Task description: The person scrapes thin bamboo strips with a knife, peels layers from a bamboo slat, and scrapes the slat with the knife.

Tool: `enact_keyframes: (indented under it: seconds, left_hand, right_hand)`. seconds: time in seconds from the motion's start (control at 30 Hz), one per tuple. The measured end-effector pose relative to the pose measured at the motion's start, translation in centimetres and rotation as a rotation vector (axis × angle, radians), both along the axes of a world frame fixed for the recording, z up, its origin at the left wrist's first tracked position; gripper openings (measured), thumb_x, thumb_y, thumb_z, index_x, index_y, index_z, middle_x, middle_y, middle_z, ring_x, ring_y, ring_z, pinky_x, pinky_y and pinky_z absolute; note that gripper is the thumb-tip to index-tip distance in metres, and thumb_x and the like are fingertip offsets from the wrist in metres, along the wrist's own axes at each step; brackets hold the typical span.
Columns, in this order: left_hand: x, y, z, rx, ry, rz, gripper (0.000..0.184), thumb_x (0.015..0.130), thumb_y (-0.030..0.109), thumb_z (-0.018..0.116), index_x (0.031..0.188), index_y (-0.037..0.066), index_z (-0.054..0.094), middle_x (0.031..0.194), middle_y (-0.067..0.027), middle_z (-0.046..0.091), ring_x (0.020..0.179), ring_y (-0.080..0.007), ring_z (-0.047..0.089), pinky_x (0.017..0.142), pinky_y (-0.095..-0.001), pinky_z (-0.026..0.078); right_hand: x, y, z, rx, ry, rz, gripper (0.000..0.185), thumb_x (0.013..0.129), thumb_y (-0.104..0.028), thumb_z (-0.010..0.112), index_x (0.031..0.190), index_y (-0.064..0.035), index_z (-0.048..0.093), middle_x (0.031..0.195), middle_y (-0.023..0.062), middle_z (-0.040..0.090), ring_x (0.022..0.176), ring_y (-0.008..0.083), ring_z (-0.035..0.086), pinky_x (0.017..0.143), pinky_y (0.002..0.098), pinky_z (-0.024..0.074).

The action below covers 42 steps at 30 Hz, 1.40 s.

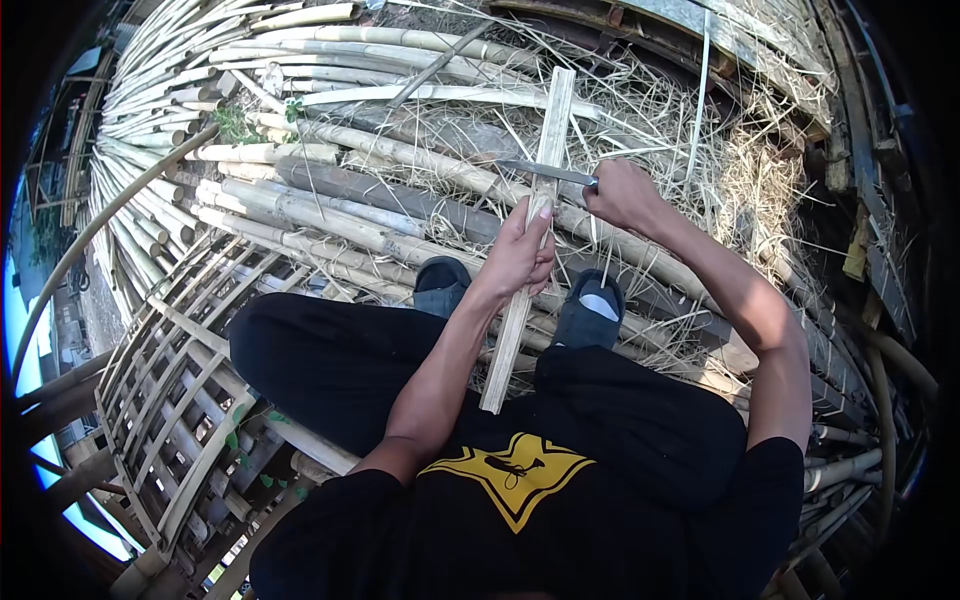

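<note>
A long, pale bamboo strip [510,340] slants up from my lap, its far end above the straw-covered ground. My left hand [519,250] is closed around the strip near its middle, thumb on top. Past that hand, a knife [548,172] lies across the strip, its blade pointing left and appearing to touch the bamboo. My right hand [627,195] is wrapped round the knife's handle, which is mostly hidden by the fingers.
Bamboo poles [400,155] lie under and ahead of my feet, with a large pile [150,170] at the upper left. Thin shavings [690,150] cover the ground. A woven bamboo lattice [190,390] stands at my left. Stacked timber [870,150] borders the right.
</note>
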<state>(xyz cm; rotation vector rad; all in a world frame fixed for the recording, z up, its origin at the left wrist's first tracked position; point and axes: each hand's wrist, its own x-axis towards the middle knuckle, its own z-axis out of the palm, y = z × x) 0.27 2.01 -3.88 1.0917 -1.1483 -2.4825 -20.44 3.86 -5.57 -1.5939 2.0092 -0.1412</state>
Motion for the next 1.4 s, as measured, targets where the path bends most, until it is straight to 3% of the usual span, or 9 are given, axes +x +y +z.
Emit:
enact_keyframes:
  seconds: [0.33, 0.43, 0.47, 0.5, 0.67, 0.77, 1.0, 1.07, 1.4]
  left_hand:
    - [-0.8, 0.6, 0.4, 0.09, 0.075, 0.054, 0.021, 0.102, 0.035, 0.041, 0.107, 0.016, 0.035, 0.056, 0.0034, 0.03, 0.034, -0.0056, 0.028, 0.029, -0.0213, 0.026]
    - [-0.5, 1.6, 1.7, 0.121, 0.082, 0.044, 0.022, 0.102, 0.036, 0.041, 0.11, 0.016, 0.036, 0.056, 0.0037, 0.03, 0.033, -0.0052, 0.027, 0.029, -0.0206, 0.026]
    - [-0.4, 2.6, 2.7, 0.071, 0.12, -0.064, 0.022, 0.102, 0.036, 0.041, 0.111, 0.016, 0.037, 0.056, 0.0038, 0.03, 0.033, -0.0052, 0.027, 0.029, -0.0205, 0.026]
    - [-0.4, 2.7, 3.3, 0.013, 0.15, -0.178, 0.023, 0.102, 0.036, 0.041, 0.113, 0.016, 0.037, 0.056, 0.0038, 0.031, 0.033, -0.0051, 0.027, 0.029, -0.0205, 0.026]
    - [-0.7, 0.5, 2.7, 0.047, 0.085, -0.058, 0.025, 0.102, 0.036, 0.04, 0.113, 0.014, 0.038, 0.055, 0.0037, 0.031, 0.033, -0.0052, 0.028, 0.029, -0.0205, 0.028]
    - [-0.1, 0.2, 1.1, 0.055, 0.067, -0.004, 0.025, 0.102, 0.037, 0.04, 0.109, 0.013, 0.039, 0.056, 0.0039, 0.031, 0.033, -0.0053, 0.029, 0.03, -0.0212, 0.029]
    - [-0.2, -0.2, 0.9, 0.032, 0.054, 0.035, 0.027, 0.102, 0.038, 0.039, 0.103, 0.012, 0.043, 0.055, 0.0041, 0.03, 0.033, -0.0053, 0.028, 0.03, -0.0223, 0.029]
    - [-0.4, -0.3, 1.2, -0.012, -0.004, -0.001, 0.028, 0.102, 0.039, 0.039, 0.102, 0.011, 0.043, 0.055, 0.0042, 0.03, 0.033, -0.0053, 0.027, 0.029, -0.0224, 0.028]
    - [-0.1, -0.4, 0.6, 0.03, 0.06, 0.025, 0.029, 0.101, 0.039, 0.042, 0.099, 0.01, 0.041, 0.055, 0.0016, 0.033, 0.034, -0.0071, 0.03, 0.029, -0.0246, 0.027]
  right_hand:
    - [-3.1, -4.1, -1.0, -0.036, 0.181, -0.009, 0.025, 0.069, -0.015, 0.058, 0.075, 0.0082, 0.065, 0.074, 0.0288, 0.064, 0.074, 0.0419, 0.066, 0.069, 0.047, 0.055]
    - [-8.4, -6.5, -1.2, -0.027, 0.296, -0.166, 0.028, 0.072, -0.015, 0.055, 0.085, 0.0081, 0.065, 0.087, 0.0289, 0.066, 0.084, 0.0421, 0.066, 0.076, 0.0464, 0.0544]
    - [-12.5, -7.1, -1.8, -0.014, 0.264, -0.416, 0.031, 0.074, -0.018, 0.057, 0.09, 0.0072, 0.066, 0.093, 0.0287, 0.066, 0.09, 0.0414, 0.066, 0.079, 0.0468, 0.0532]
    - [-15.6, -6.4, -0.3, -0.06, 0.382, -0.384, 0.034, 0.076, -0.022, 0.057, 0.093, 0.0059, 0.067, 0.095, 0.0284, 0.066, 0.092, 0.041, 0.066, 0.081, 0.0466, 0.0527]
    - [-17.6, -4.5, 3.6, -0.166, 0.245, -0.663, 0.042, 0.081, -0.033, 0.056, 0.089, 0.0068, 0.066, 0.09, 0.0277, 0.067, 0.086, 0.0402, 0.066, 0.078, 0.0446, 0.0508]
    - [-13.6, -2.6, 2.8, -0.092, 0.03, -0.597, 0.043, 0.082, -0.034, 0.056, 0.083, 0.0079, 0.064, 0.081, 0.0269, 0.066, 0.078, 0.0401, 0.065, 0.075, 0.0447, 0.0494]
    - [-2.5, -0.2, 2.3, 0.069, -0.023, -0.179, 0.036, 0.079, -0.026, 0.058, 0.072, 0.0086, 0.063, 0.07, 0.0267, 0.063, 0.07, 0.0399, 0.065, 0.07, 0.0457, 0.0516]
    - [-1.4, 0.1, 0.5, -0.016, 0.031, -0.055, 0.034, 0.078, -0.024, 0.061, 0.063, 0.006, 0.061, 0.06, 0.0241, 0.06, 0.06, 0.0385, 0.062, 0.063, 0.046, 0.0503]
    - [0.2, -0.2, 1.0, -0.054, -0.008, 0.033, 0.025, 0.072, -0.014, 0.057, 0.066, 0.0095, 0.063, 0.066, 0.0295, 0.062, 0.067, 0.0419, 0.065, 0.065, 0.0471, 0.0541]
